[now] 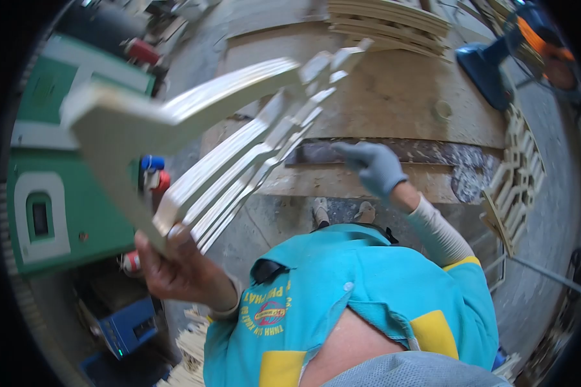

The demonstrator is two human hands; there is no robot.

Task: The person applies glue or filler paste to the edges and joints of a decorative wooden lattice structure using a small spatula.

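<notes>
My bare left hand (pixel 181 274) is closed around the lower end of a raised stack of pale, zigzag-cut wooden pieces (pixel 223 171). The stack slants up and to the right, its broad near end (pixel 119 142) blurred and close to the camera. My right hand (pixel 374 169) wears a grey glove and hovers over the near part of the wooden work table (pixel 368 84). At least one finger stretches left, with nothing visible in the hand. Beneath it lies a dark, stained strip (pixel 419 153) on the table.
More cut wooden pieces (pixel 387 22) are piled at the table's far edge. A blue and orange tool (pixel 490 68) stands at the right back. Wooden lattice-like pieces (pixel 519 174) lean at the right. A green machine (pixel 71 206) and a blue box (pixel 126 326) are on the left.
</notes>
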